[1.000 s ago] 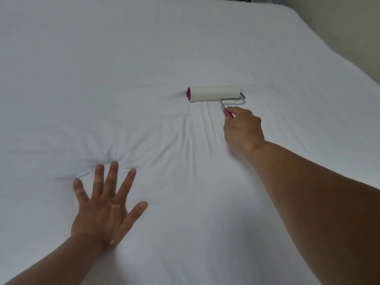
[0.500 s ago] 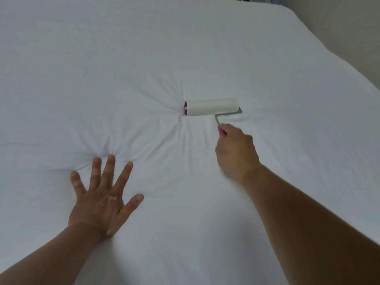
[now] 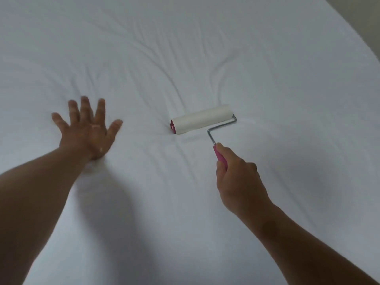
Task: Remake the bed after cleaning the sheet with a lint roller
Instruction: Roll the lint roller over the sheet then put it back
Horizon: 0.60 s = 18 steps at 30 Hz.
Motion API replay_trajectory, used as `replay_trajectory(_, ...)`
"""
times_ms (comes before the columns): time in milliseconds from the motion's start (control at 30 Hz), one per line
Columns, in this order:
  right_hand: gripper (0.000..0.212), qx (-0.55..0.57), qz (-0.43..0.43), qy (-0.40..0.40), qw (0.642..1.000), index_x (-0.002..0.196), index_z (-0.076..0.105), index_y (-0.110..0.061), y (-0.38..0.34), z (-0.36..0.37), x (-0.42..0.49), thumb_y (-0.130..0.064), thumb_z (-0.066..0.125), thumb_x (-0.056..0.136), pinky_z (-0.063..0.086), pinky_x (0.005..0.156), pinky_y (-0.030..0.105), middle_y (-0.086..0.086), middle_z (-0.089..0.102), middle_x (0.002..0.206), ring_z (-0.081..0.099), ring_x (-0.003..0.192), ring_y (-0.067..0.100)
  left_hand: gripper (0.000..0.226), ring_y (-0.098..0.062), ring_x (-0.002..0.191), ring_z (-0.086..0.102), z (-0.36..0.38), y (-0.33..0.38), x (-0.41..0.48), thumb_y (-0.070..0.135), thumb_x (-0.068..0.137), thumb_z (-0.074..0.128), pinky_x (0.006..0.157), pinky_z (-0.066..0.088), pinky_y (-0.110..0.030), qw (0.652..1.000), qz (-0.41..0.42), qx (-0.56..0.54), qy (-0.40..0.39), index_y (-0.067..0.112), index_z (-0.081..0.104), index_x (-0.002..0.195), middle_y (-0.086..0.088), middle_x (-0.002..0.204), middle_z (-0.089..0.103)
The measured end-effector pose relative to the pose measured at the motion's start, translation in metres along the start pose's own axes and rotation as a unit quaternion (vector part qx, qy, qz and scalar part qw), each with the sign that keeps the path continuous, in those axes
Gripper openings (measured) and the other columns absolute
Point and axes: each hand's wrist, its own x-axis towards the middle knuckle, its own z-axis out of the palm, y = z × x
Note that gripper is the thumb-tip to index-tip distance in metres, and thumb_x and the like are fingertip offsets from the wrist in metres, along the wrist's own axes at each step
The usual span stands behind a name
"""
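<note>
A white sheet (image 3: pixel 267 58) covers the whole bed and fills nearly all of the head view. A lint roller (image 3: pixel 202 118) with a white drum, a bent wire arm and a pink handle lies pressed on the sheet at the centre, and creases fan out from it. My right hand (image 3: pixel 238 182) grips the pink handle just below and to the right of the drum. My left hand (image 3: pixel 88 130) lies flat on the sheet to the roller's left, fingers spread and slightly blurred.
The bed's right edge runs diagonally down the top right corner, with a pale wall or floor (image 3: pixel 368 27) beyond it. Folds in the sheet run from the far side toward the roller.
The roller has come toward me across the sheet, drawn by my right hand. My left hand now lies level with the roller instead of well below it, and fresh creases have formed beyond the drum.
</note>
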Motion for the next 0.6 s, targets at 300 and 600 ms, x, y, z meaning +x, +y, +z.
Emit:
replay_trajectory(300,0.044,0.004,0.048,-0.007,0.999,0.145,0.039,-0.043,0.063,0.006,-0.201,-0.04,0.039,0.101,0.057,0.083,0.041,0.0,0.075,0.095,0.071,0.089,0.023,0.083,-0.035,0.153,-0.009,0.019,0.008,-0.104,0.078,0.087,-0.004,0.115,0.001,-0.068,0.991,0.134,0.02,0.008,0.033,-0.012,0.157,-0.011,0.167,-0.009)
replay_trajectory(600,0.049,0.026,0.108,-0.027,0.994,0.14,0.015,-0.069,0.12,0.031,-0.382,-0.06,0.025,0.094,0.053,0.061,0.02,-0.014,0.058,0.06,0.061,0.058,0.004,0.082,-0.033,0.153,-0.007,0.042,0.001,-0.204,0.079,0.088,0.001,0.116,-0.001,-0.065,0.98,0.199,0.014,0.002,0.037,-0.005,0.157,-0.011,0.167,-0.006)
